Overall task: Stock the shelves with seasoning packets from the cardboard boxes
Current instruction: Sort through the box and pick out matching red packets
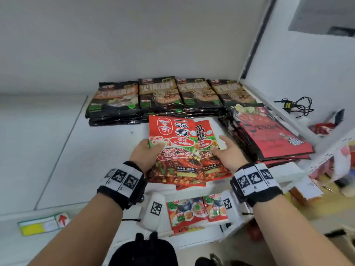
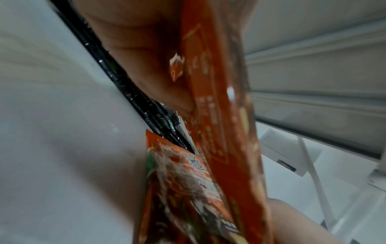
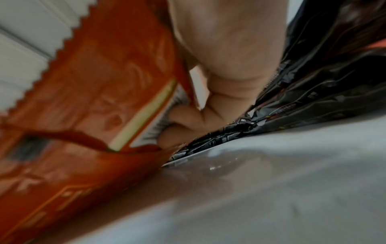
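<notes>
While the left hand (image 1: 147, 153) pinches the front red packet (image 1: 173, 148) and the right hand (image 1: 226, 152) curls its grip round the one behind (image 1: 206, 140), both sit on the white shelf (image 1: 92, 150), just before stacked black packets (image 1: 159, 98).

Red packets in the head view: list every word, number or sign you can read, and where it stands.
"一锅煮", large black characters: front red packet.
"120克": small line low on that packet, only just legible.
Red up arrow: shelf-edge label.
Black packets at the back: lettering too blurred.
Both wrist views: print unreadable.
</notes>
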